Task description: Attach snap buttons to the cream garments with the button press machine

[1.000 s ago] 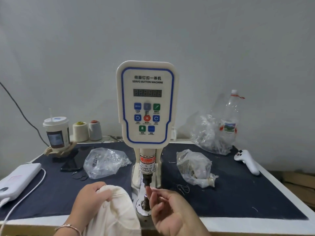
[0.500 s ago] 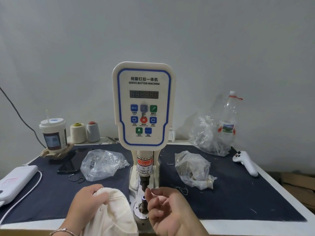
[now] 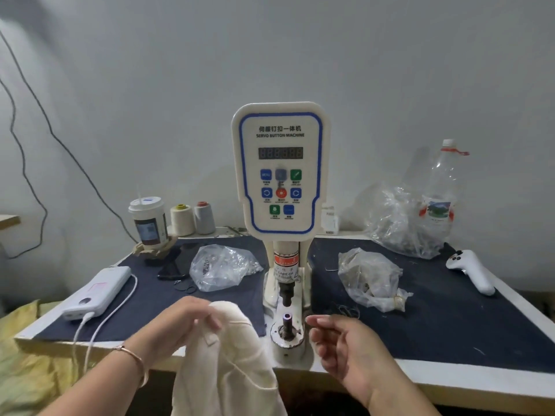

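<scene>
Garment [image 3: 228, 352] was cream, bunched in the left hand [image 3: 177, 322] at the near table edge, just left of the button press machine [image 3: 280, 169]. Fingers of that hand curled round a fold at the top of the cloth. Rest of the fabric hung down off the table [image 3: 450, 310] toward the person, so its long axis ran roughly vertical, top end up by the lower die [image 3: 287, 319], tail pointing down out of view. Right hand [image 3: 345, 346] hovered just right of the die, fingers loosely curled, gripping nothing I could see; thumb and forefinger sat close together, so a tiny snap part there can't be ruled out.

Progress, as a judgement: die post looked loaded with a small pale piece on top, though too small to be sure. No cloth lay between the die and the upper punch [image 3: 286, 295], so no press was under way. No snap was visible on the garment. Left to do: lay the fabric over the die, then press. Bags of parts [image 3: 223, 267] and [image 3: 371, 280] sat on either side of the machine.
</scene>
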Tool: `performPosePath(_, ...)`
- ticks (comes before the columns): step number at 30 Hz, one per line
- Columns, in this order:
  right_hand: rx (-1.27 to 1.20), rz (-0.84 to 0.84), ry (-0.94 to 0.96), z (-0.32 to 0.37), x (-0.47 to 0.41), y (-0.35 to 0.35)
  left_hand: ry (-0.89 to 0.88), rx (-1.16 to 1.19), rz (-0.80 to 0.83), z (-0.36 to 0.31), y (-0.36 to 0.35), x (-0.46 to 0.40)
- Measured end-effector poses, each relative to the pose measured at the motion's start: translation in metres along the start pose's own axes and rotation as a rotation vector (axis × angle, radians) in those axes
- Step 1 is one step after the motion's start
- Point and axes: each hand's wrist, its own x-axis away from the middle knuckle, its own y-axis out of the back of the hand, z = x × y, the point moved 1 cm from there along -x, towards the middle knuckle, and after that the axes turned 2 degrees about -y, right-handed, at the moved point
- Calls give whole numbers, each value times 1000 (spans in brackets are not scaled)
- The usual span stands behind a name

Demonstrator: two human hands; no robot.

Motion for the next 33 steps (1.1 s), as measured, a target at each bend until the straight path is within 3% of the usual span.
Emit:
performPosePath(5, 215, 27, 150, -11, 11, 1, 42, 139, 155, -13, -4, 31)
performPosePath(9, 343, 19, 247, -17, 23, 2, 2, 59, 182, -23, -20, 49)
performPosePath(13, 515, -62, 347, -17, 29, 11, 33, 35, 60, -20, -32, 52)
performPosePath(17, 652, -106, 405, -19, 29, 16, 87, 99, -255, -10, -25, 39)
performPosePath(20, 786, -70, 492, -25, 26, -8, 51, 62, -368, -9, -14, 24)
performPosePath(24, 949, -61, 715, -32, 13, -63, -73, -111, -338, 2, 3, -5)
performPosePath(27, 930, -102, 853, -33, -10, -106, -131, -180, -345, 18, 12, -28)
performPosePath(33, 969, -214, 781, -22, -95, -170, -200, -326, -247, 46, 8, -63)
